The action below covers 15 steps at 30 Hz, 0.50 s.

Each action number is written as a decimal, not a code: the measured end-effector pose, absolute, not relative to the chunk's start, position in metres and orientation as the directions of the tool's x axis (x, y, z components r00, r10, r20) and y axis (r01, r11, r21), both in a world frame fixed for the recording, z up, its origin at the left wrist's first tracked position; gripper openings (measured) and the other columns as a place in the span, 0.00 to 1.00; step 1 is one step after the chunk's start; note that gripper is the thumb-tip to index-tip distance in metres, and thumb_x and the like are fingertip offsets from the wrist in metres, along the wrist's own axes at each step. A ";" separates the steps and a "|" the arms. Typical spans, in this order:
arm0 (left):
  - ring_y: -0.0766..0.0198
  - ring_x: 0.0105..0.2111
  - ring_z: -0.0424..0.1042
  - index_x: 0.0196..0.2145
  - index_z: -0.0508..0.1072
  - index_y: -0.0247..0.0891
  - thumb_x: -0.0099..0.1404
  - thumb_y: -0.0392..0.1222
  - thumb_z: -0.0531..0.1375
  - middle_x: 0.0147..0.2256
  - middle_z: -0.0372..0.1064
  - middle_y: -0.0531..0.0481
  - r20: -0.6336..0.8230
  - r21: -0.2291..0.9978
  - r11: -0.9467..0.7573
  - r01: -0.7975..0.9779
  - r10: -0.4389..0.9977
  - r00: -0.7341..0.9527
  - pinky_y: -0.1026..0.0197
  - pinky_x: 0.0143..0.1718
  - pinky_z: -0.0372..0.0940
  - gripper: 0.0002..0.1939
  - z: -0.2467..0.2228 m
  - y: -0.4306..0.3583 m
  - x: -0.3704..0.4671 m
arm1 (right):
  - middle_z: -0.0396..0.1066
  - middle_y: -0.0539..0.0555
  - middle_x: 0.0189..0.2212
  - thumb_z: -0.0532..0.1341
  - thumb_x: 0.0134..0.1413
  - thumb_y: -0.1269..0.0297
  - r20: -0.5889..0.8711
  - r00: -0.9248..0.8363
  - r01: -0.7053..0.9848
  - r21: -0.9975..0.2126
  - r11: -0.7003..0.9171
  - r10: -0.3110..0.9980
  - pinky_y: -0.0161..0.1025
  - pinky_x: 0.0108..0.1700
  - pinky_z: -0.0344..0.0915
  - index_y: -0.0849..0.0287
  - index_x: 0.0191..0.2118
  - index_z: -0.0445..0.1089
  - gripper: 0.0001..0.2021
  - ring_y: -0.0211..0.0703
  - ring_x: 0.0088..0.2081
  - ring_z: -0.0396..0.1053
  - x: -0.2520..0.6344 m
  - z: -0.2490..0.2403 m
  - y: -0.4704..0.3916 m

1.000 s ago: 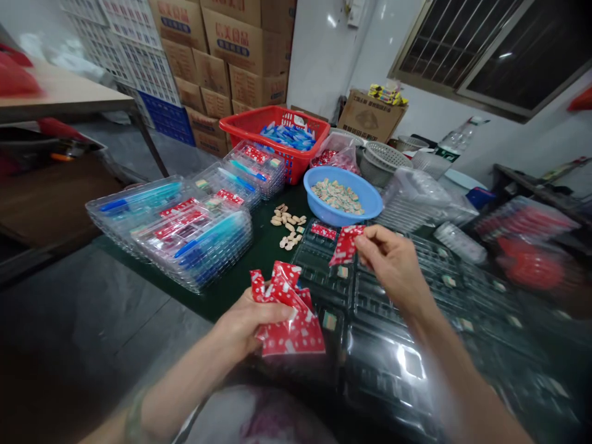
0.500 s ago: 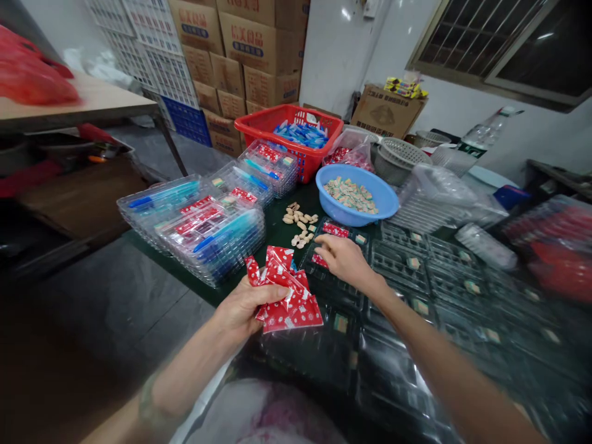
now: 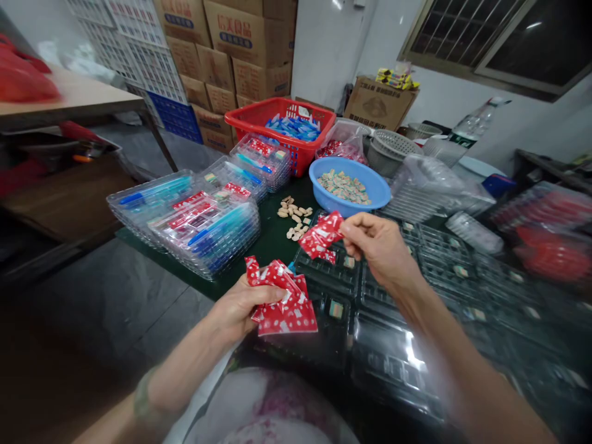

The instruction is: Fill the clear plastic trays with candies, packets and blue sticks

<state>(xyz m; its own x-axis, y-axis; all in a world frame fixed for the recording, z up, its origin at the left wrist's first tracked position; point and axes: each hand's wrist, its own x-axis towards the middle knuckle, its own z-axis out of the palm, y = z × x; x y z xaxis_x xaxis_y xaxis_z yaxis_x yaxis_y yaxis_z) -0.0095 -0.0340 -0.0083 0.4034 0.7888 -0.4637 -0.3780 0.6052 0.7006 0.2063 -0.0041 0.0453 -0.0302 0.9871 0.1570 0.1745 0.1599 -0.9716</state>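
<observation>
Your left hand (image 3: pixel 240 303) has thumb and fingers clamped on a fanned bunch of red packets (image 3: pixel 287 316), low over the near side of the tabletop (image 3: pixel 272 240). Your right hand (image 3: pixel 377 240) pinches 1 red packet (image 3: pixel 319 234) by its right end, thumb and fingers together on it, over a clear tray (image 3: pixel 340 280). You can't tell here if packet and tray touch. A second packet (image 3: pixel 329 258) shows below it, partly hidden; a small pale piece (image 3: pixel 349 262) sits just to the right.

Handling, judged by look: light, soft, glossy film, likely slippery, so packets may slide over each other in your bunch. Contents not visible; go easy on the middle. Best hold is an end or corner, thumb against fingertips; keep your left thumb flat across the bunch.

Around: blue bowl (image 3: pixel 337 206) far, loose peanut-like pieces (image 3: pixel 292 211) left of it, filled clear packs (image 3: pixel 208 246) left, red basket (image 3: pixel 308 151) farther back.
</observation>
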 end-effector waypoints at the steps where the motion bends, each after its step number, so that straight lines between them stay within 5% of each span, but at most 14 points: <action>1: 0.57 0.26 0.73 0.32 0.73 0.30 0.46 0.26 0.63 0.27 0.74 0.43 -0.490 0.676 0.615 -0.407 0.787 0.376 0.55 0.32 0.70 0.13 -0.009 -0.034 -0.013 | 0.65 0.47 0.18 0.61 0.46 0.61 0.092 0.020 0.130 -0.988 0.088 0.996 0.28 0.17 0.52 0.62 0.27 0.66 0.08 0.31 0.17 0.59 0.213 0.040 -0.005; 6: 0.56 0.29 0.74 0.34 0.72 0.30 0.48 0.26 0.61 0.29 0.73 0.44 -0.557 0.615 0.600 -0.512 0.790 0.258 0.52 0.38 0.70 0.13 -0.011 -0.030 -0.022 | 0.71 0.54 0.22 0.66 0.35 0.62 -0.270 0.132 -0.043 -0.963 -0.266 0.954 0.28 0.15 0.55 0.62 0.23 0.63 0.12 0.33 0.17 0.63 0.222 0.001 -0.019; 15: 0.61 0.27 0.73 0.33 0.72 0.33 0.49 0.24 0.60 0.30 0.73 0.48 -0.569 0.576 0.546 -0.608 0.802 0.181 0.58 0.36 0.71 0.13 0.000 -0.029 -0.028 | 0.72 0.55 0.25 0.62 0.43 0.60 -0.382 0.056 -0.055 -0.924 -0.379 0.923 0.28 0.14 0.57 0.62 0.25 0.63 0.11 0.34 0.17 0.64 0.198 -0.011 -0.064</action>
